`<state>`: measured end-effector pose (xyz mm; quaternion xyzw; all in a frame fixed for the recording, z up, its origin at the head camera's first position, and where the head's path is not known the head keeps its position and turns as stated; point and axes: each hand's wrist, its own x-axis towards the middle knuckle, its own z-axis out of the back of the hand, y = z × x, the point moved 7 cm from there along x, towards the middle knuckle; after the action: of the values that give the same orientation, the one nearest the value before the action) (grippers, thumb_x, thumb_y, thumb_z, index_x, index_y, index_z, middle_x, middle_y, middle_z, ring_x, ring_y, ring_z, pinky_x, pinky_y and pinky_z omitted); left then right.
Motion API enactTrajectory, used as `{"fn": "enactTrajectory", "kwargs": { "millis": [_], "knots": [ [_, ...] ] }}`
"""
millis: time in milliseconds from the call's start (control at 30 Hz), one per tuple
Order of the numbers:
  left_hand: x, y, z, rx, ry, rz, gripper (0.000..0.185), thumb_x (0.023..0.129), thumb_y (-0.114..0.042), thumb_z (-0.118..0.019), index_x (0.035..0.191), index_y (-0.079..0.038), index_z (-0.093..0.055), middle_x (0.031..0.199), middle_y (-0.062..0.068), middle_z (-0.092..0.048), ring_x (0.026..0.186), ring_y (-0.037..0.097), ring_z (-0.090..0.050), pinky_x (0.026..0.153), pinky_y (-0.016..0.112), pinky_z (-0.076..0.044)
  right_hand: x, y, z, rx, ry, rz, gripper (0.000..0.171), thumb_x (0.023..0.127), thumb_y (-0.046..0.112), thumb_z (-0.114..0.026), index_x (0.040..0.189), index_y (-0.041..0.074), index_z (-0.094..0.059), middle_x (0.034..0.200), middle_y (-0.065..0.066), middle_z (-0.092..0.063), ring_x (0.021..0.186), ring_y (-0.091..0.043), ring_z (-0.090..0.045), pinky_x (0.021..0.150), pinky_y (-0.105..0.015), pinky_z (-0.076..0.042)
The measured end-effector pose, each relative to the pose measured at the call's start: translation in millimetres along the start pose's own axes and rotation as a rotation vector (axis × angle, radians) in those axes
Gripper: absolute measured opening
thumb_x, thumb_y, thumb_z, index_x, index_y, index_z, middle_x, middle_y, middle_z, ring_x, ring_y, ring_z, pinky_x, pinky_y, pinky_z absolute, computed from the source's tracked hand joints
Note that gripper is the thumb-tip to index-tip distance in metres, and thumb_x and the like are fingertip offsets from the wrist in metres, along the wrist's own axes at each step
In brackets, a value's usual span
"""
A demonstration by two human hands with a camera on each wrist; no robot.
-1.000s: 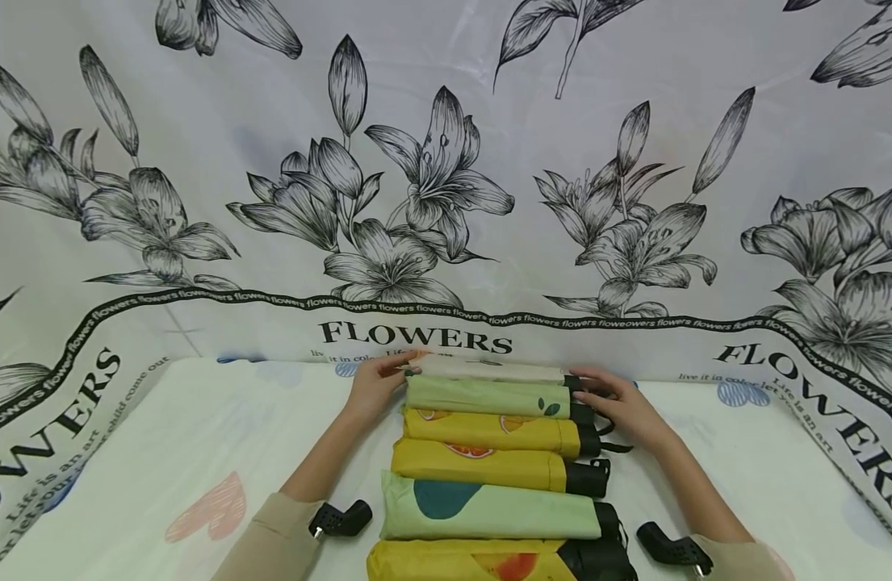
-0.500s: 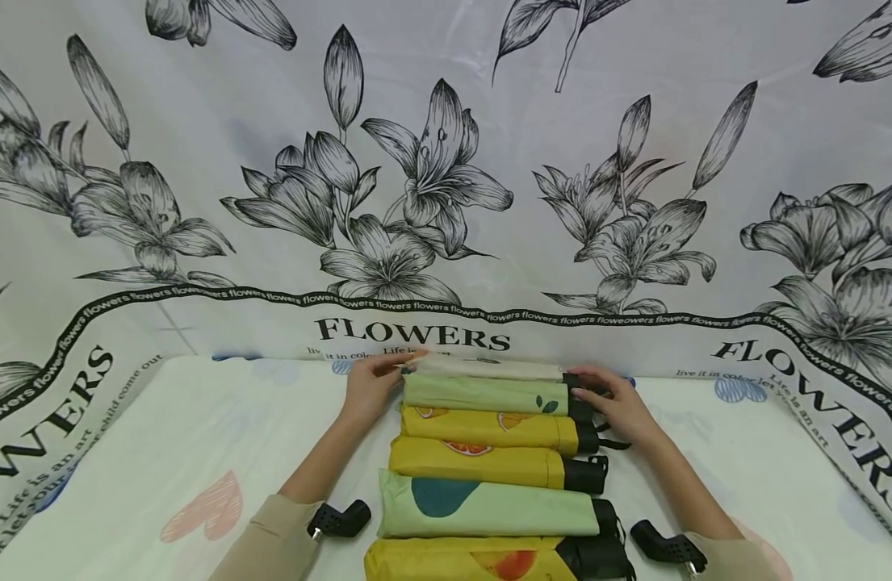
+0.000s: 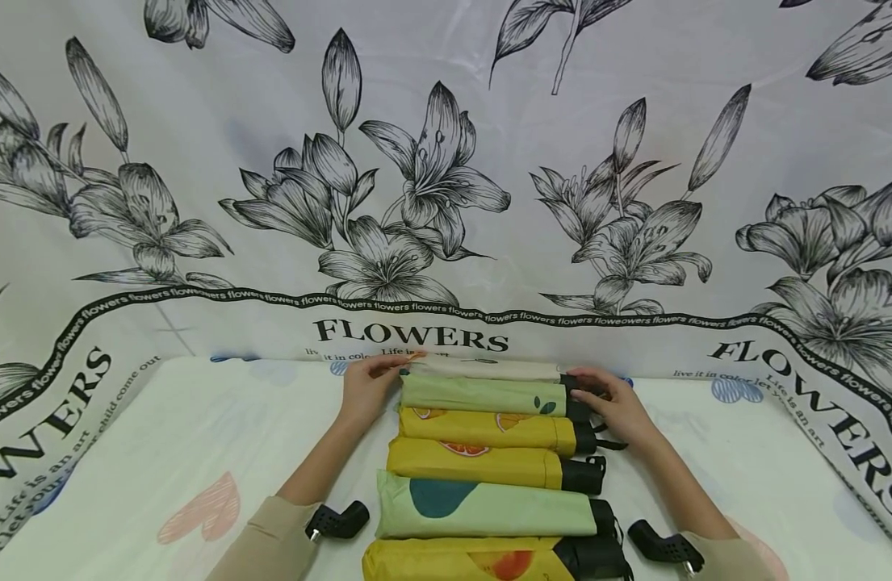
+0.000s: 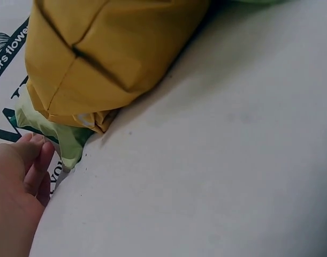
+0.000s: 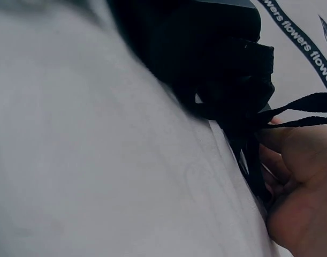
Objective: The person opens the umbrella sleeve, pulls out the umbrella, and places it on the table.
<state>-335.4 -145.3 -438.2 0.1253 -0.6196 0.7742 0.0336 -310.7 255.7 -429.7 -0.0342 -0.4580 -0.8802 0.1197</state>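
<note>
Folded umbrellas in fabric sleeves lie side by side in a row on the white cloth, black handles to the right. Farthest back is a cream umbrella (image 3: 496, 370). My left hand (image 3: 368, 391) pinches its left end between thumb and fingers. At its black handle end, my right hand (image 3: 620, 403) grips with thumb and fingertips. Close in front lies a light green umbrella (image 3: 482, 394) with small dark leaves. In the left wrist view, the left hand's fingertips are beside a green sleeve end (image 4: 72, 142); in the right wrist view, black handles and straps (image 5: 254, 160) partly hide the right fingers.
Nearer me lie two yellow umbrellas with orange slices (image 3: 453, 428), a pale green umbrella with a teal shape (image 3: 533, 507) and another yellow umbrella (image 3: 431, 561). A flower-printed cloth (image 3: 525, 242) hangs upright right behind the row. Black wrist cameras sit on both sleeves.
Both hands stay at the ends of the cream umbrella. The head view shifts slightly; the umbrellas show no clear movement.
</note>
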Motion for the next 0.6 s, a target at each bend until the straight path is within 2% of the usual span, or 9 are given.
{"fn": "enactTrajectory", "kwargs": {
  "millis": [33,233,333,433,600],
  "knots": [
    [-0.2,-0.8,0.1,0.003,-0.005,-0.008,0.015,0.097,0.002,-0.073,0.110,0.004,-0.079,0.112,0.021,-0.077,0.092,0.001,-0.069,0.080,0.013,-0.054,0.2,-0.8,0.5,0.000,-0.001,0.001,0.034,0.105,0.013,-0.066,0.137,0.001,-0.066,0.136,-0.023,-0.067,0.118,-0.010,-0.061,0.092,-0.027,-0.051],
    [0.9,-3.4,-1.8,-0.008,0.000,-0.026,0.022,0.096,0.007,-0.071,0.118,0.009,-0.074,0.111,0.026,-0.075,0.084,-0.006,-0.064,0.079,0.010,-0.053,-1.6,-2.2,2.3,0.017,-0.005,0.006,0.034,0.105,0.013,-0.066,0.137,0.001,-0.065,0.136,-0.023,-0.067,0.122,-0.029,-0.063,0.092,-0.026,-0.052],
    [2.0,-3.3,-2.5,-0.005,0.006,-0.019,0.026,0.096,0.009,-0.069,0.122,0.009,-0.073,0.108,0.027,-0.075,0.082,-0.007,-0.064,0.079,0.009,-0.053,-2.8,-3.7,3.0,0.036,-0.008,-0.004,0.035,0.105,0.013,-0.067,0.138,0.001,-0.065,0.137,-0.022,-0.066,0.123,-0.030,-0.062,0.094,-0.024,-0.051],
    [1.6,-4.9,-1.9,0.025,0.010,-0.027,0.025,0.097,0.008,-0.069,0.122,0.007,-0.074,0.108,0.025,-0.075,0.081,-0.005,-0.063,0.077,0.010,-0.052,-3.0,-5.2,3.1,0.050,-0.012,-0.008,0.035,0.105,0.014,-0.066,0.138,0.001,-0.064,0.139,-0.023,-0.065,0.123,-0.021,-0.061,0.095,-0.022,-0.050],
    [0.7,-6.0,-1.7,0.039,0.032,-0.044,0.020,0.098,0.005,-0.069,0.117,0.007,-0.075,0.110,0.025,-0.076,0.086,-0.002,-0.063,0.079,0.012,-0.051,-3.2,-8.1,4.5,0.090,-0.020,-0.022,0.035,0.106,0.012,-0.064,0.139,-0.001,-0.063,0.142,-0.024,-0.062,0.114,0.003,-0.058,0.094,-0.016,-0.049]
  ]
}}
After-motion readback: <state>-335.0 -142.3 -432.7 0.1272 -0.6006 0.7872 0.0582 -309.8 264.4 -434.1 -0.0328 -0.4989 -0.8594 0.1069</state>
